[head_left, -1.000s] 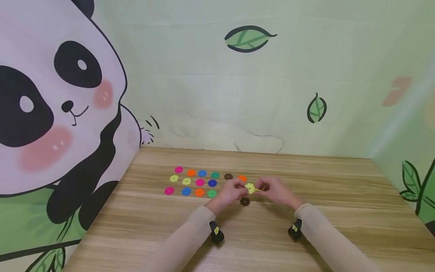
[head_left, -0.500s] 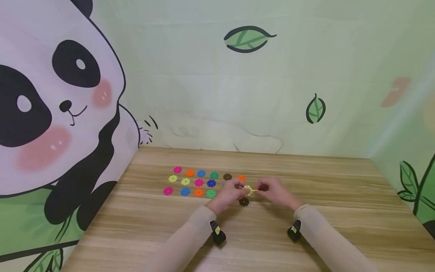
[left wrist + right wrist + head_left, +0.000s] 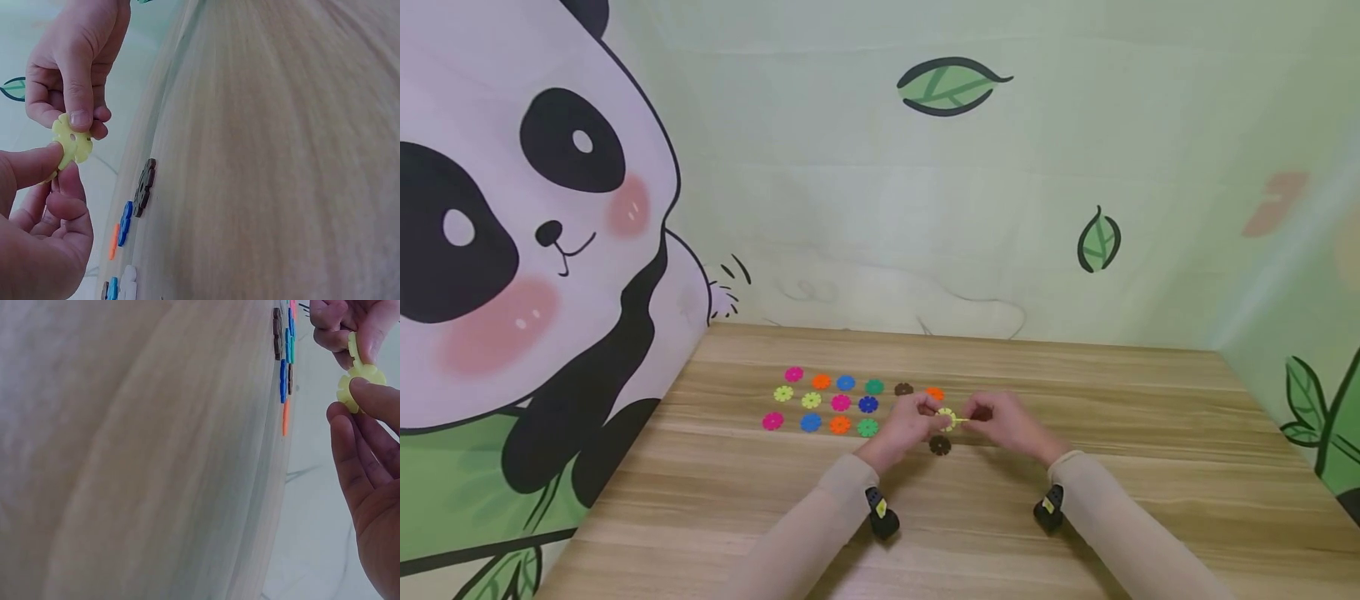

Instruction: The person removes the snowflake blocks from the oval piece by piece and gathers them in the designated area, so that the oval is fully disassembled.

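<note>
Two yellow flower-shaped plastic discs meet at right angles between the hands, their edges touching and seemingly slotted together. My left hand point(image 3: 912, 425) pinches one yellow disc point(image 3: 950, 414), which faces the head camera. Between thumb and fingertips, my right hand point(image 3: 1006, 421) grips the other yellow disc point(image 3: 369, 375), seen edge-on in the head view. Both discs are held above the table. In the left wrist view the right thumb lies across its yellow disc point(image 3: 80, 145). How deep the slots engage is hidden by fingers.
On the wooden table point(image 3: 1120, 483), several flower discs lie in rows to the left, among them a pink disc point(image 3: 772, 421) and a green disc point(image 3: 868, 427). A brown disc point(image 3: 940, 445) lies just below the hands, and an orange disc point(image 3: 935, 393) beyond them.
The left-hand yellow disc has shifted slightly left and down, and the right-hand disc has come closer against it. The discs on the table have stayed put.
</note>
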Motion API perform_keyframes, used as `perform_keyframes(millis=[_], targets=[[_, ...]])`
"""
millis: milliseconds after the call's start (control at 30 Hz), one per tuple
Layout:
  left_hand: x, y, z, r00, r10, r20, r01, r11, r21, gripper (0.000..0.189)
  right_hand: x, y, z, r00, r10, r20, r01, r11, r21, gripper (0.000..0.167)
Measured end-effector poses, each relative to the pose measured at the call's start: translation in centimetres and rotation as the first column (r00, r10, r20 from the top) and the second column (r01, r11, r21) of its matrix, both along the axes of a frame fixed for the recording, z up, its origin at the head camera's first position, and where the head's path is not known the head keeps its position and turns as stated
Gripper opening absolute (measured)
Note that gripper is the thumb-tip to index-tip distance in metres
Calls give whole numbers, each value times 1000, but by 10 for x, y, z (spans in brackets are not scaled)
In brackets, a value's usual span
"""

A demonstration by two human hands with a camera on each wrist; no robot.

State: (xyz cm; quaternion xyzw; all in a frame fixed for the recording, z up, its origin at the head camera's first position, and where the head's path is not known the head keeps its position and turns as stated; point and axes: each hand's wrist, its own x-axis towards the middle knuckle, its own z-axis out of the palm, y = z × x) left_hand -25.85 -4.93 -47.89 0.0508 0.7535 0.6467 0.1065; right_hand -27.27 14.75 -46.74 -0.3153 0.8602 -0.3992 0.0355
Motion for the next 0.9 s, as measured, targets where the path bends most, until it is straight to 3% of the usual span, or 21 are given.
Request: perform_keyframes(millis=[300,567,900], targets=[[0,1,2,998,42,-43,-44,998,-36,12,-2,0,0,1000,-3,-16,3,1000,-9,5],[0,1,4,998,58,-35,-60,996,-69,11,-3,2,-2,999,2,-47,-2,1000,-12,6],[-4,-12,8,997,59,-40,-64,985,-161,15,-6,13,0,997,-69,-33,69,998,14,7]])
